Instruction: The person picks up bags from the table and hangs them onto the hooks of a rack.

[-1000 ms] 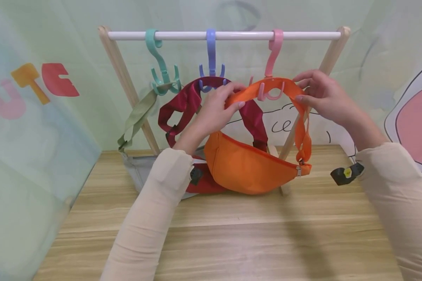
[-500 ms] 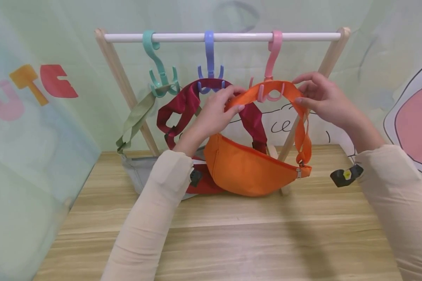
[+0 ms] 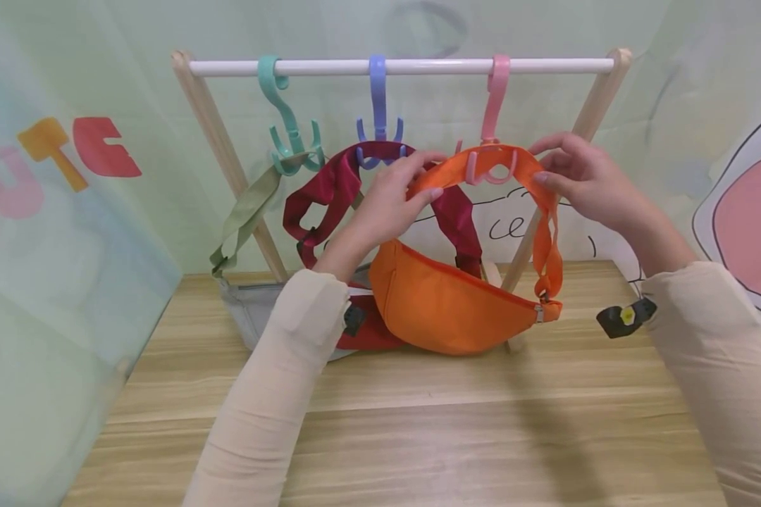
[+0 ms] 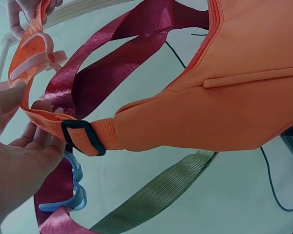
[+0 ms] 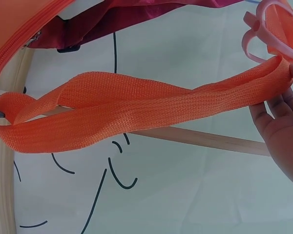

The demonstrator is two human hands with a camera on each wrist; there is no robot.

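Observation:
An orange waist bag (image 3: pixel 459 306) hangs low at the right of the rack, its orange strap (image 5: pixel 107 112) looped over the prongs of the pink hook (image 3: pixel 496 98). Left of that hook, my left hand (image 3: pixel 387 197) pinches the strap between thumb and fingers, close to a black slider buckle (image 4: pixel 84 138). On the other side my right hand (image 3: pixel 586 176) pinches the strap with thumb and fingertips. In the left wrist view the strap lies flat against the pink prongs. Behind my left hand, a dark red strap (image 3: pixel 453 218) hangs from the blue hook (image 3: pixel 379 98).
A white bar (image 3: pixel 431 67) on wooden legs (image 3: pixel 592 105) carries the hooks. From the green hook (image 3: pixel 285 113) hangs a grey bag (image 3: pixel 254 306) on an olive strap (image 3: pixel 247 208). A red bag (image 3: pixel 368 327) sits partly behind the orange one. The wooden table (image 3: pixel 418 436) extends in front.
The pink hook's lower end has shifted slightly to the right, along with the strap on it. Both hands keep their hold with little movement. The view has shifted slightly.

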